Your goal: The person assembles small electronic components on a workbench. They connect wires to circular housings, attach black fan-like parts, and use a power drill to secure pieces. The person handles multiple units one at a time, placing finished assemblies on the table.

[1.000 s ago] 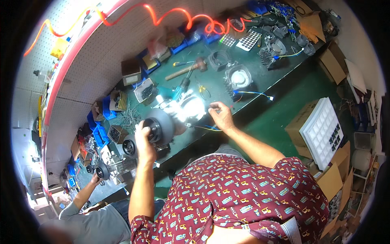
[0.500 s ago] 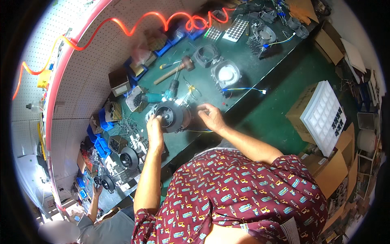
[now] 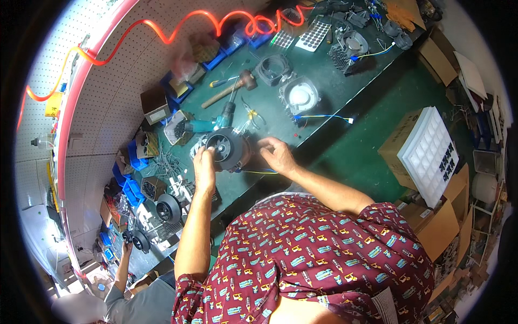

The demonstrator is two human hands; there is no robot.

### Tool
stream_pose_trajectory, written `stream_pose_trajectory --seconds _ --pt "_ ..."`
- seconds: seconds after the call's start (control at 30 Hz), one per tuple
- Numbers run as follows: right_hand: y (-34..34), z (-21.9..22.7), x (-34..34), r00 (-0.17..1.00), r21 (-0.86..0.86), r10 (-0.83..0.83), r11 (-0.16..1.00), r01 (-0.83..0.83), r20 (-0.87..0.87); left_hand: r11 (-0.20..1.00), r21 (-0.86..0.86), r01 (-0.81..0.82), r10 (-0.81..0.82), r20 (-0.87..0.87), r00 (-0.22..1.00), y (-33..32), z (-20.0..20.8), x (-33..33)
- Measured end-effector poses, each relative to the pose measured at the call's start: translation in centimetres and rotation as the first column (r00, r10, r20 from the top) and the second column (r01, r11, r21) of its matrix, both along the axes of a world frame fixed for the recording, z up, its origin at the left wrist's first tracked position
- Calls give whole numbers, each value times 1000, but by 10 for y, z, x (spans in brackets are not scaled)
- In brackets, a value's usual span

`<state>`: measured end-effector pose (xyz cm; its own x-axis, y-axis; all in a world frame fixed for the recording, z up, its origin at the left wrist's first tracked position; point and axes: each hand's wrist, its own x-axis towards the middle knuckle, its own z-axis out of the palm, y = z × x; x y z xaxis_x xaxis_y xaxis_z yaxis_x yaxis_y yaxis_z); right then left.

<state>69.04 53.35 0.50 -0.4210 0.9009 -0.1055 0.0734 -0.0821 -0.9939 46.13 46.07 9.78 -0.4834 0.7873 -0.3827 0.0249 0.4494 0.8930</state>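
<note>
A black round fan wheel (image 3: 226, 149), mounted on a motor housing, sits at the near edge of the green workbench. My left hand (image 3: 204, 171) grips the wheel's left rim, thumb on top near the hub. Just right of the assembly is my right hand (image 3: 279, 156), fingers bent and apart, with nothing visible in them. Whether its fingertips touch the housing I cannot tell. Behind the wheel lies a teal power drill (image 3: 210, 124), and beside it pliers with yellow handles (image 3: 251, 112). A thin yellow-blue wire runs out below the assembly.
A mallet (image 3: 229, 92), a coil of grey cable (image 3: 273, 70) and a round motor housing (image 3: 300, 98) lie farther back. Another fan wheel (image 3: 169, 209) stands at left, near a co-worker's hand (image 3: 127, 247). A white tray (image 3: 429, 156) leans on a carton at right.
The fan wheel has shifted slightly right and up in the picture and sits a little differently turned. My left hand moved with it; my right hand stays close beside it.
</note>
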Motion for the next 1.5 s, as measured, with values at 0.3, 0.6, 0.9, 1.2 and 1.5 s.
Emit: stream_pose_trajectory --seconds 0.3,0.6,0.9,1.2,1.5 --pt "-3 3 0 1000 251 0 968 -5 22 999 48 1 2 -52 999 1 23 31" --pt "0 3 5 980 315 80 940 -135 182 990 30 -139 142 -208 968 -62 -52 24" --pt "13 -10 10 930 515 134 801 -305 342 936 -299 187 -350 -730 587 -49 -51 48" --pt "7 15 -5 976 359 57 924 -130 209 948 -224 225 -317 -699 641 -50 -41 38" --pt "9 14 -4 949 344 195 898 -275 248 928 -287 237 -372 -754 541 -52 -48 41"
